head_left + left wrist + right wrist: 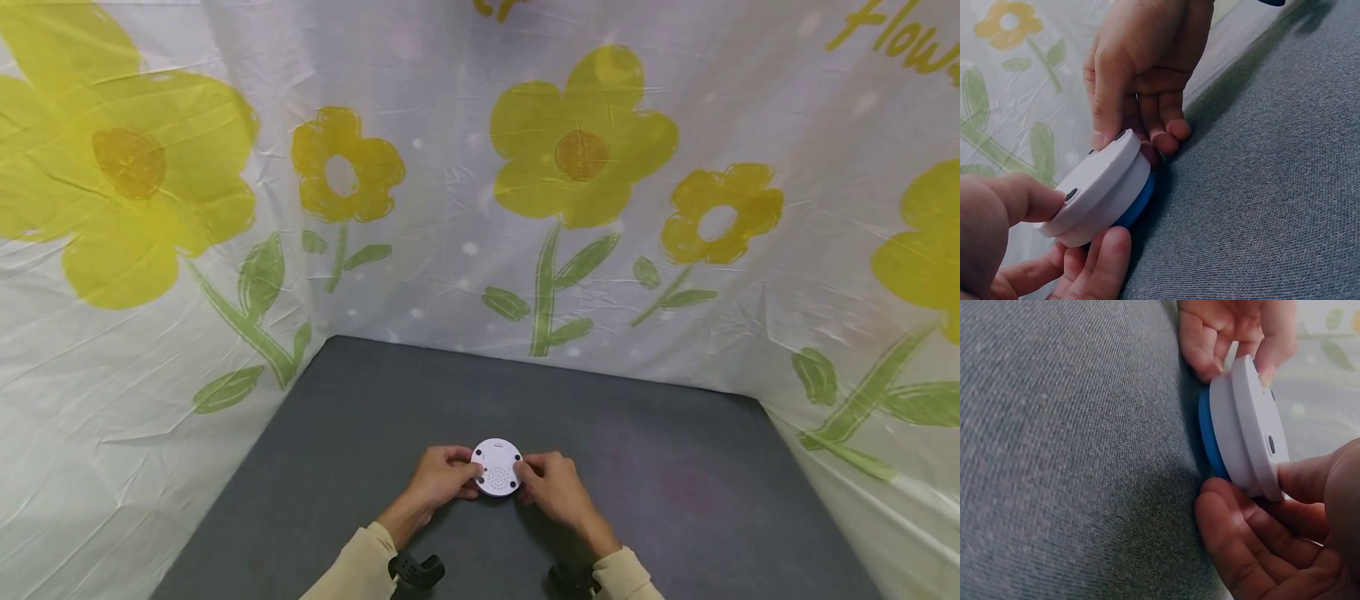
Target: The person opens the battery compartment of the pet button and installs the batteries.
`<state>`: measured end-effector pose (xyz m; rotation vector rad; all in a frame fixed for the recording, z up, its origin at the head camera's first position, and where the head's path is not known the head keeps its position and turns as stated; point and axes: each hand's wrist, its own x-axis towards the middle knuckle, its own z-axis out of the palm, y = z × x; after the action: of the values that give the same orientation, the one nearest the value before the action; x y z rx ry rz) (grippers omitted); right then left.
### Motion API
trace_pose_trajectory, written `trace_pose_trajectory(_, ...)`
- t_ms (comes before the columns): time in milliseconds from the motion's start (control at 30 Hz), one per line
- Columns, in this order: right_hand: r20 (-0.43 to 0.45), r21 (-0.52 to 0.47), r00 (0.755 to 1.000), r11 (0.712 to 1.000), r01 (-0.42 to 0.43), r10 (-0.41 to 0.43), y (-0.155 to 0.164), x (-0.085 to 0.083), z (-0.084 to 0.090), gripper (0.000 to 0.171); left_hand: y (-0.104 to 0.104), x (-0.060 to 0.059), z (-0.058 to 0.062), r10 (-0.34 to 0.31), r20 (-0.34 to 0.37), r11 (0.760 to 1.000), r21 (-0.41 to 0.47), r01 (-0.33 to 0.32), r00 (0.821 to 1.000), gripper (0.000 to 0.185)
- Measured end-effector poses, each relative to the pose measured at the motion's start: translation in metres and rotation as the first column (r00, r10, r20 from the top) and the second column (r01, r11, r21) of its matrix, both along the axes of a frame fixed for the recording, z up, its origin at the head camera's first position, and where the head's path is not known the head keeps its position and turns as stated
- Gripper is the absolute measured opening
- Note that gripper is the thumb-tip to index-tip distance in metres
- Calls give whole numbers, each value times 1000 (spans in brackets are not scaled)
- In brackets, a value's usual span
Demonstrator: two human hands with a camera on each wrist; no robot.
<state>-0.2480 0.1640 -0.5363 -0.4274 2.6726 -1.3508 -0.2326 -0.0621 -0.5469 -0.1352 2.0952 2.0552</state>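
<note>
A round white device (497, 461) with small black feet and a patch of tiny holes faces up between both hands in the head view. Its far side, toward the table, is blue, as the blue base (1211, 434) in the right wrist view shows. My left hand (441, 477) pinches the left edge, thumb on the white face and fingers underneath. On the opposite edge my right hand (553, 486) grips it the same way, thumb on top. In the left wrist view the white device (1100, 190) is tilted close to the grey surface; whether it touches is unclear.
A dark grey tabletop (420, 392) lies beneath the hands. White cloth (442, 275) printed with yellow flowers hangs along the back and both sides. Black bands (417, 572) are strapped at the wrists, below light sleeves.
</note>
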Motion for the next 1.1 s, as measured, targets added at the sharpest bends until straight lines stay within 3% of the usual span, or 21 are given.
trace_pose_trajectory(267,12,-54,1000,998,20,-19,0,4,2,20,0,2,0,2,-23,999,-32,-2,1000,38)
trace_pose_trajectory(600,-14,-133,999,990,40,-43,-3,5,8,22,-3,4,12,21,-71,999,-24,-23,997,41)
trace_pose_trajectory(767,-38,-210,996,975,65,-75,-8,5,14,27,-5,2,20,40,-97,999,25,-37,995,37)
trace_pose_trajectory(867,-53,-216,993,972,91,-104,-11,5,19,29,-4,0,24,54,-85,995,91,-46,995,32)
trace_pose_trajectory(1000,-35,-215,989,967,134,-145,-13,7,23,32,-5,0,26,71,-69,986,156,-59,995,38)
trace_pose_trajectory(1100,-25,-223,986,962,158,-168,-13,8,25,38,-5,0,26,84,-89,989,128,-72,992,39)
